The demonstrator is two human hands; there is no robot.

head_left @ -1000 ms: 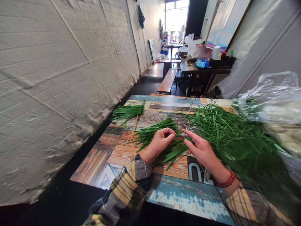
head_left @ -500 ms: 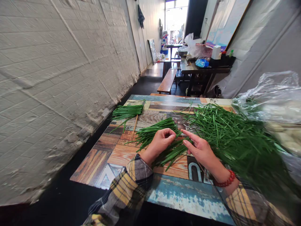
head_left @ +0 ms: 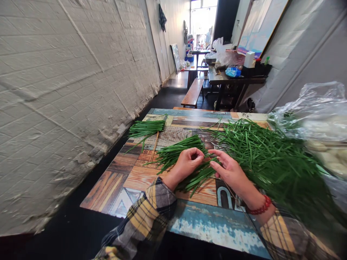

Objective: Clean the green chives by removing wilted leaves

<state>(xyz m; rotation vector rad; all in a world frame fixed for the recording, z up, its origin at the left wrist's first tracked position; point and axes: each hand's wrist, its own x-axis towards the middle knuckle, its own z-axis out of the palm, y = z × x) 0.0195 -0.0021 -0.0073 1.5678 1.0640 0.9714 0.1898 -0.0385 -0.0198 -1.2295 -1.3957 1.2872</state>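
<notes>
Beneath the pinched left hand [head_left: 186,162] and spread right hand [head_left: 231,174], stalks [head_left: 200,177] slant away rightward.

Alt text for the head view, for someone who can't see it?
A person's left hand and right hand are close together among long green stalks on a patchwork table. A loose green heap lies to the right, a neat bundle at the far left.
</notes>
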